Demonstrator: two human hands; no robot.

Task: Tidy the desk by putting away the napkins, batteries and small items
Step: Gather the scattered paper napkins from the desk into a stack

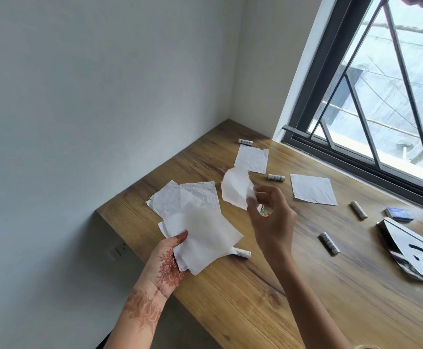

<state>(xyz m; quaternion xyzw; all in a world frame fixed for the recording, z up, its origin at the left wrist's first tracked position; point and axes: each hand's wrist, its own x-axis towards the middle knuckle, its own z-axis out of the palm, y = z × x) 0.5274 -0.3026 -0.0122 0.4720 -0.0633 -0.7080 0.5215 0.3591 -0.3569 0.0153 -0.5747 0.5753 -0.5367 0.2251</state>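
Observation:
My left hand (168,263) holds a stack of several white napkins (195,222) above the desk's near left part. My right hand (272,217) pinches another white napkin (234,188) by its edge, lifted off the desk; a small colourful charm (263,212) hangs at its fingers. Two napkins lie flat on the wooden desk (293,293): one far napkin (252,158) and one right napkin (312,188). White batteries lie scattered: far battery (245,141), middle battery (276,177), right battery (359,209), near-right battery (329,243), and one battery (242,253) partly hidden under the stack.
A shiny metal holder (411,250) with cut-out slots lies at the desk's right edge. A small blue box (398,214) sits beside it near the window frame (356,167). The desk meets a white wall at the left and back.

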